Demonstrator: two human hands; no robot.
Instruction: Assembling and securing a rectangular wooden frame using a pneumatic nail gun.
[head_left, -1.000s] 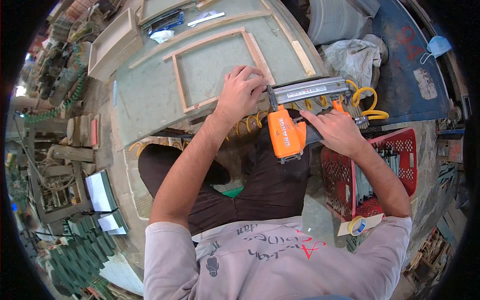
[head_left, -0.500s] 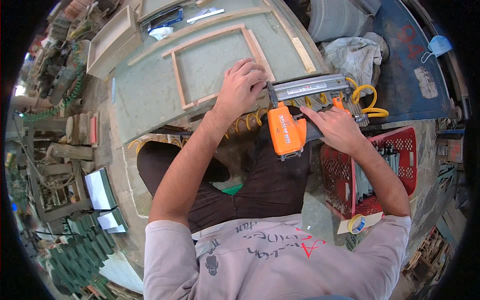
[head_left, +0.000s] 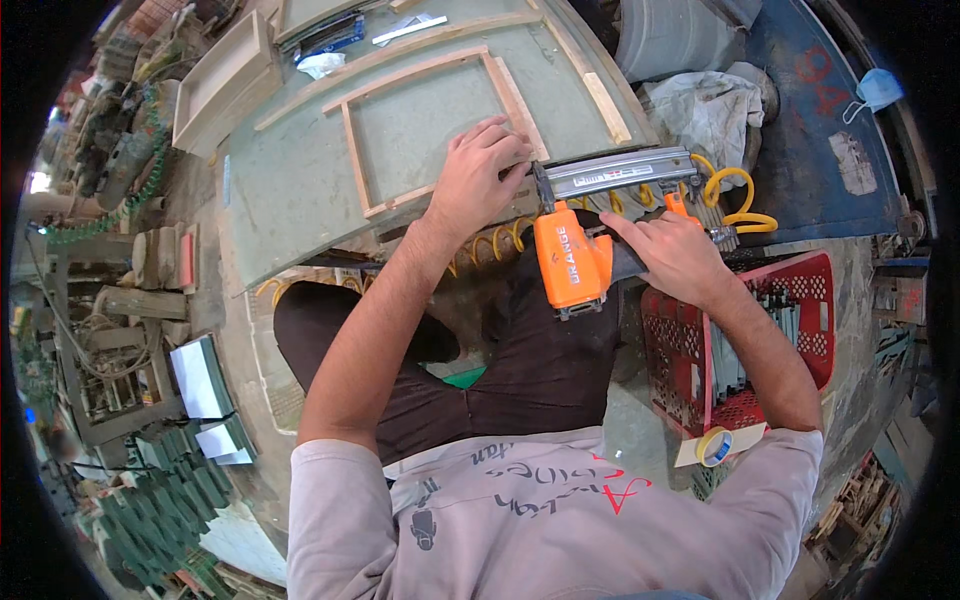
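A rectangular frame of thin wooden strips [head_left: 355,150] lies on the greenish tabletop [head_left: 290,200]. At its near right corner, my left hand [head_left: 480,175] is closed over the wood with the fingers bent together; the hand covers that corner. In my right hand [head_left: 675,255] is the grip of an orange pneumatic nail gun [head_left: 572,262], partly hidden by the fingers, with the index finger stretched toward the trigger area. The gun's dark nose points at the corner beside my left fingertips. Its silver magazine [head_left: 620,175] runs to the right along the table edge.
A coiled yellow air hose [head_left: 735,190] hangs under the table edge and loops at the right. Beside my right forearm stands a red crate [head_left: 675,340] of metal strips, with a tape roll [head_left: 713,447] near it. A wooden box [head_left: 225,85] sits at the far left.
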